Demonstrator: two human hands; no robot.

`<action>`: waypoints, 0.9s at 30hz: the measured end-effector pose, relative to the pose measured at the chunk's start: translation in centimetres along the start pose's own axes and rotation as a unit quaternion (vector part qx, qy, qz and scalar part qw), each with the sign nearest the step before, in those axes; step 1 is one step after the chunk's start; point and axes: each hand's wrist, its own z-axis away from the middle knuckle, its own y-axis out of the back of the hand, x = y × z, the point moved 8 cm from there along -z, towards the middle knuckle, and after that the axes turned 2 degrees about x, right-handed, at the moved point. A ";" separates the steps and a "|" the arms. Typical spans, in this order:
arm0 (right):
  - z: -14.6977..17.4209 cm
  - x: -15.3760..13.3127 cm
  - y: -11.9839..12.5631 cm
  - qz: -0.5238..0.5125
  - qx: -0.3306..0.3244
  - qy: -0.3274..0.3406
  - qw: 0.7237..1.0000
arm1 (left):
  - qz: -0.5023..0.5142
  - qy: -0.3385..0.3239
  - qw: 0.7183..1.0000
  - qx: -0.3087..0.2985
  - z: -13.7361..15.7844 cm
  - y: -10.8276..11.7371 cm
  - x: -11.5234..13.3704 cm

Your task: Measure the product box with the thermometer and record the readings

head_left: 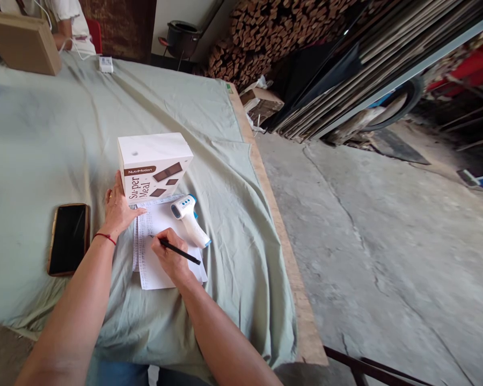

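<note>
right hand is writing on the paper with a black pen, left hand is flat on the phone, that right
Not quite. In the head view the left hand rests on the white printed sheet of paper, beside the white carton; the black phone lies apart, untouched. The right hand does hold the slim black pen on the paper.

Right hand (169,256) grips a black pen (180,252), tip on the lined paper sheet (153,268). Left hand (118,210) lies flat, palm down, on the sheet's top-left edge, touching the white box (153,161) standing upright behind it. White-and-blue infrared thermometer (189,220) lies on the sheet's right side, just beside the right hand. Black phone (68,238) face up left of the left wrist, apart from it. All on a grey-green cloth (44,139) covering the table. Another person's arm (62,37) at the far edge.
</note>
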 end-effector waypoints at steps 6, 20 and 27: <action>0.0 -0.1 0.0 -0.002 -0.002 0.006 1.000 | 0.003 -0.002 1.000 0.002 0.0 0.0 0.1; 0.0 -0.2 0.2 -0.015 0.004 -0.004 1.000 | 0.001 0.000 1.000 0.006 0.0 0.0 0.0; -0.1 0.0 0.4 -0.020 0.017 -0.015 1.000 | 0.000 0.001 1.000 0.005 0.0 0.0 0.0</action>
